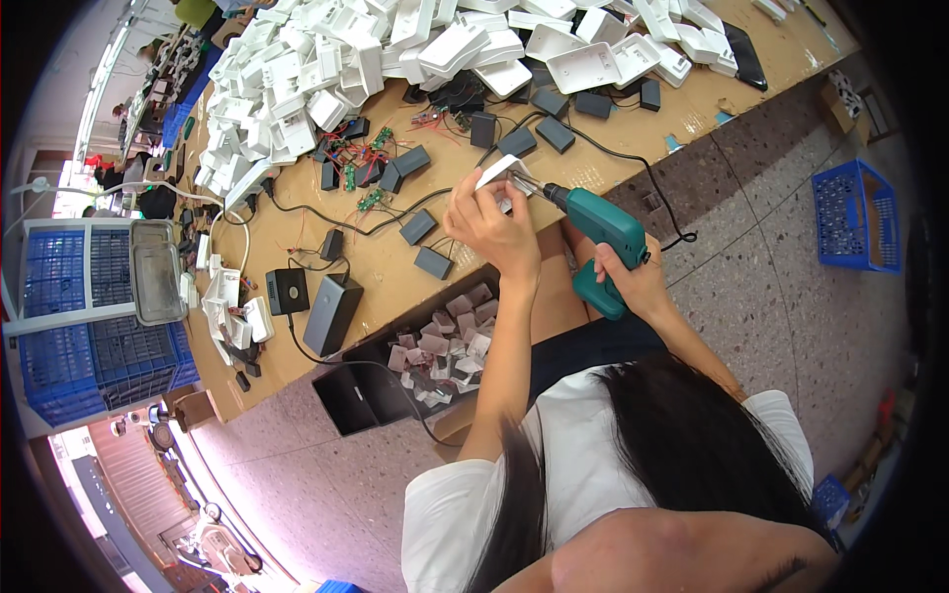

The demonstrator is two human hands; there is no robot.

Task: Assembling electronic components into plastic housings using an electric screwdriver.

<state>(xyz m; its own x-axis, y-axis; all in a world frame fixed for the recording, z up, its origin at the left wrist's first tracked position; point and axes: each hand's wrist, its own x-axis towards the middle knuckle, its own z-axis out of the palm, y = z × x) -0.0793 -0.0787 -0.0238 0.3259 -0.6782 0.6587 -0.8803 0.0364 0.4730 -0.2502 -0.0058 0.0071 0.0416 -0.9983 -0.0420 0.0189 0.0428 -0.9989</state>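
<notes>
Smooth white plastic case (501, 168) sits pinched in your raised left hand (493, 221); your lower right hand (634, 280) grips green pistol-shaped drill (605, 223), metal bit (530, 184) at case.

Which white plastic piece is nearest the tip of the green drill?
The white piece in the left hand's fingers; it alone is held up, while the heaped ones lie on the table.

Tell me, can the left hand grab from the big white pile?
Probably not: the left hand is holding a white piece at the tip of the green drill. Otherwise, mostly low black boxes lie before the pile.
</notes>
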